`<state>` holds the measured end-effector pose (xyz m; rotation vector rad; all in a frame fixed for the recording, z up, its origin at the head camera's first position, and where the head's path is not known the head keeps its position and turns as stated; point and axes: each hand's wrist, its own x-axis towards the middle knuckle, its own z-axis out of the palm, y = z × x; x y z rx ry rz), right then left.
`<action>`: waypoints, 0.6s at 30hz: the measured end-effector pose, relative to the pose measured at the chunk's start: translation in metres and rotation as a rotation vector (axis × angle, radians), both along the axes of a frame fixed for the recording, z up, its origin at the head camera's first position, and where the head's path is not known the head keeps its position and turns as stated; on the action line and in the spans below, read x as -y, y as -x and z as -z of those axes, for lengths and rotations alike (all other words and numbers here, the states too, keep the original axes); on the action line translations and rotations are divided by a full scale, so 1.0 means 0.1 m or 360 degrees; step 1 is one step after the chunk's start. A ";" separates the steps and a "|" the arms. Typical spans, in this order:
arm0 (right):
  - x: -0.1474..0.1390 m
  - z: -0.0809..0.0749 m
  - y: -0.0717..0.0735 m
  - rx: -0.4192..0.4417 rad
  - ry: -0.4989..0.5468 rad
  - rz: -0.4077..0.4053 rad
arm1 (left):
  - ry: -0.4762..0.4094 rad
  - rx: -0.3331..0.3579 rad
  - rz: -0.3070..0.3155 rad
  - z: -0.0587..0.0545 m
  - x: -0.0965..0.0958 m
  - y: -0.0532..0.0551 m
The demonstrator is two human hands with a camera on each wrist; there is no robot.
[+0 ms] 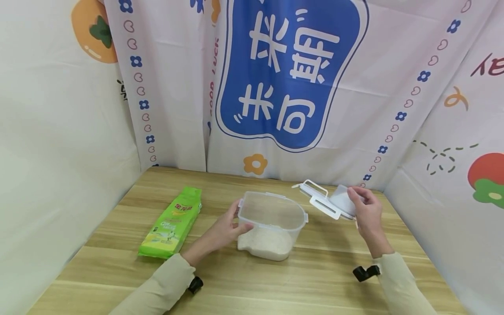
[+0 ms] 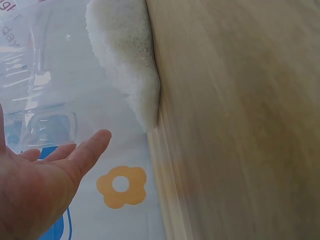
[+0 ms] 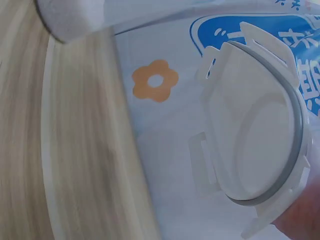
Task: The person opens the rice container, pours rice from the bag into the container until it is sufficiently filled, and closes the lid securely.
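Observation:
A clear plastic container (image 1: pixel 271 212) stands on the table, its lower part filled with white rice (image 1: pixel 269 243). At its left end is my left hand (image 1: pixel 224 227), thumb by the front rim and other fingers along the side. In the left wrist view the fingers (image 2: pixel 90 152) of that hand look fairly straight against the clear wall. To the container's right, my right hand (image 1: pixel 370 212) grips a white lid (image 3: pixel 250 125) by its edge, raised above the table. Loose side latches and a grey seal show on the lid. Part of the gripping hand is hidden behind it.
A green printed packet (image 1: pixel 171 225) lies on the wooden table (image 1: pixel 295 288), left of the container. Printed cloth (image 1: pixel 181 109) hangs behind the table's back edge, with more cloth at both sides. Each wrist carries a small black camera (image 1: pixel 366 273).

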<state>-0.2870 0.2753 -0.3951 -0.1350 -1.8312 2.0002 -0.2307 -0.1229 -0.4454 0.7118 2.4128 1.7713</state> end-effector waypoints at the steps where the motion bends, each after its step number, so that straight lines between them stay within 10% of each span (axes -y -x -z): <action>1: 0.02 -0.01 -0.01 -0.0018 0.0010 -0.0018 | 0.0000 0.0000 0.0004 0.00 0.00 0.00; 18: 0.38 -0.26 -0.22 -0.0257 0.0101 -0.0257 | 0.0000 0.0050 -0.0014 0.00 -0.01 0.00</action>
